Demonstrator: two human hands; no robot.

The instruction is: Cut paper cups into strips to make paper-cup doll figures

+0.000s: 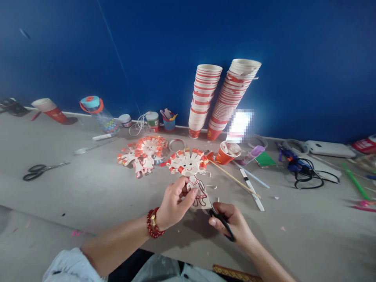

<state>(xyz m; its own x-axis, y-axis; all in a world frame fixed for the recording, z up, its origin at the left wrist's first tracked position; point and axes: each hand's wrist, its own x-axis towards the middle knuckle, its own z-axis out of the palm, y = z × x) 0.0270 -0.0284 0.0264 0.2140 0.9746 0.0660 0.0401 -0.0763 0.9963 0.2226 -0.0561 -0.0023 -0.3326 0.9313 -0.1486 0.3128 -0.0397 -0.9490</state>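
Observation:
A paper doll (pixel 189 163) with a drawn smiling face, a fringe of red-and-white curled strips and a dress outlined in red is pinched at its body by my left hand (pixel 178 199). My right hand (pixel 232 221) grips black-handled scissors (pixel 222 224), whose blades meet the lower right edge of the doll's paper. How far the blades are apart I cannot make out. Behind and to the left, finished-looking paper dolls (pixel 148 150) of the same kind lie overlapping on the grey table (pixel 117 196).
Two tall paper cup stacks (pixel 205 98) lean by the blue wall. An orange cup of scraps (pixel 226 154), a wooden stick (pixel 235 178) and a white marker (pixel 252 190) lie right of the doll. Other scissors (pixel 39 170) rest far left; a blue glue gun (pixel 299 164) lies right.

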